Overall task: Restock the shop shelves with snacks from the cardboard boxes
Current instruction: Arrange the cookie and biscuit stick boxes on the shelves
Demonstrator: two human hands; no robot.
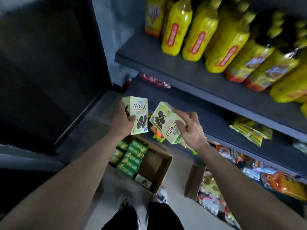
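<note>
Pale-green card fills both grips. The left hand (pixel 123 121) is curled round the edge of an upright Cookico box (pixel 138 112), and the right hand (pixel 191 128) clamps a tilted Cookico box (pixel 163 123) whose top leans toward eleven o'clock. The two boxes are close together; whether they touch is unclear.

At six o'clock below the hands, an open cardboard box (pixel 159 165) on the floor holds rows of green packets (pixel 131 156), with bare bottom beside them. At five o'clock a second cardboard box (pixel 193 180) is heaped with mixed wrappers.

From one to three o'clock run the dark shelves (pixel 182 73): yellow bottles (pixel 199 30) on the upper board, yellow packets (pixel 250 130) on a lower one.

My read is that the job is midway: both boxes are lifted but not yet shelved, and plenty of stock is left in both cartons.
</note>
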